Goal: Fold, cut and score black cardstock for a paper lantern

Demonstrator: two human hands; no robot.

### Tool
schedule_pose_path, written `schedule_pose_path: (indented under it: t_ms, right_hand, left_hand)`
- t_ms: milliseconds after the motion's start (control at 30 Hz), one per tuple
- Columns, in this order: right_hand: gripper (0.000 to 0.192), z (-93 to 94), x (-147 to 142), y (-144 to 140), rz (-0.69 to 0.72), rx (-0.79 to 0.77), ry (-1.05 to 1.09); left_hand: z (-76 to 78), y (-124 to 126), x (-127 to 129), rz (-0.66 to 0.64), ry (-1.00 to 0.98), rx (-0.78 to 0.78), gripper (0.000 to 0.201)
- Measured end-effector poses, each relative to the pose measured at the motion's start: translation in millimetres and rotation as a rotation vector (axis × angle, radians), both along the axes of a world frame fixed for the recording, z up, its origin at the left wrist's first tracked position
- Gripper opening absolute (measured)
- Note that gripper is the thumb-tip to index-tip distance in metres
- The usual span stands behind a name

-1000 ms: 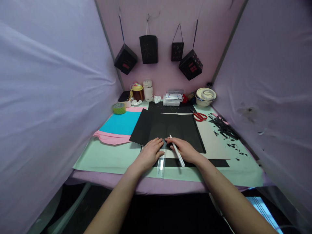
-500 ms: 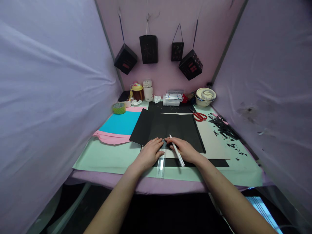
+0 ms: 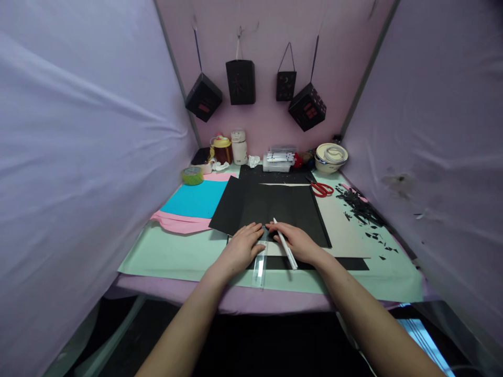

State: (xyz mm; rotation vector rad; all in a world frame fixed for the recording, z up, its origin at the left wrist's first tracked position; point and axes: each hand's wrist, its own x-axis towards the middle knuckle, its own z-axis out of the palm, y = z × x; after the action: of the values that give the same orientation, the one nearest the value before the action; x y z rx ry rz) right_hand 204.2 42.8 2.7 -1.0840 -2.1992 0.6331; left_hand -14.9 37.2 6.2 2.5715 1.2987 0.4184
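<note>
My left hand (image 3: 247,244) lies flat with its fingers stretched over the front edge of the black paper (image 3: 281,207), pressing on a clear ruler (image 3: 259,269) that points toward me. Between the thumb and fingers of my right hand (image 3: 296,242) is a white pen (image 3: 287,250), its upper end slanting away from me and the other end near my wrist. The fingertips of this hand touch the black paper close to the ruler's far end. Under the paper lies a pale board (image 3: 346,230), with a black strip (image 3: 349,263) showing along its front.
Red-handled scissors (image 3: 322,189) lie right of the paper, beside black paper scraps (image 3: 357,205). Blue sheets (image 3: 196,199) and green tape (image 3: 192,176) are at left. A pen box (image 3: 277,163), white bottle (image 3: 239,149) and lidded bowl (image 3: 330,158) line the back. Black paper lanterns (image 3: 240,82) hang above.
The view has tilted up very slightly. Both hands, the ruler and the pen keep nearly the same positions.
</note>
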Motion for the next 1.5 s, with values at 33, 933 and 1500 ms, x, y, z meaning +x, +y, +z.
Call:
schedule_pose_path:
  t_ms: [33, 933, 1500]
  right_hand:
    - [0.030, 0.2, 0.0, -0.1, 0.003, 0.001, 0.003]
    - [0.033, 1.4, 0.1, -1.4, -0.001, 0.000, -0.020]
    - [0.034, -0.1, -0.4, -0.6, -0.006, 0.002, -0.028]
  left_hand:
    - [0.0, 0.1, -0.1, 0.000, -0.004, 0.000, 0.045]
    - [-1.4, 0.5, -0.2, -0.011, -0.021, 0.021, 0.045]
    - [-1.7, -0.3, -0.3, -0.029, -0.009, 0.023, 0.042]
